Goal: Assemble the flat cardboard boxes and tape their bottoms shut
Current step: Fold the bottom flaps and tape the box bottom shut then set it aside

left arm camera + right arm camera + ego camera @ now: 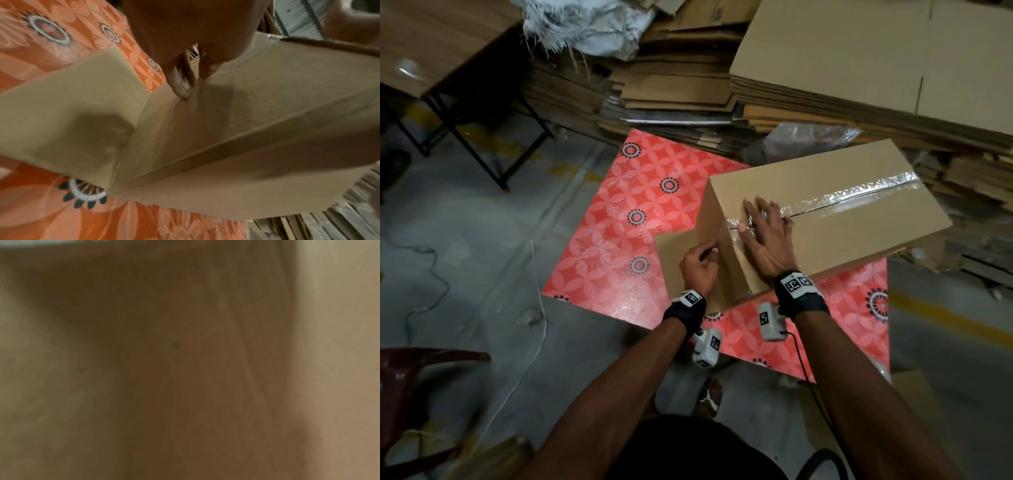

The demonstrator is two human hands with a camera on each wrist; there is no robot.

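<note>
Foot: a sandalled foot [711,397] stands on the grey floor [493,246] at the near edge, between the two forearms.
Mat: a red flower-patterned mat [619,219] lies on the floor and carries the box.
Left hand: the left hand [698,265] sits at the near left end of the box, fingers curled, with fingertips [183,91] touching the end panel. The grip is curled together, but whether it pinches tape or only presses the cardboard I cannot tell.
Flap: a loose flap [674,260] sticks out leftward from the box's near left corner, lying over the mat just beside the left hand.
Right hand: the right hand [765,236] lies flat on the box's upper face at its near left edge, fingers straight and spread, pressing on the tape end. The right wrist view is only blurred brown.
Box: the cardboard box [825,219] stands assembled on the mat, right of centre, its closed face turned up.
Tape: a strip of clear shiny tape [852,195] runs along the centre seam from the right hand to the far right edge, and wraps over the left edge.
Flat cardboard: stacks of flattened boxes [859,68] are piled beyond the box, across the far side.
Surface: a wood-topped surface [431,41] with black legs stands far left.
Sack: a frayed white sack [585,24] lies on the far cardboard.
</note>
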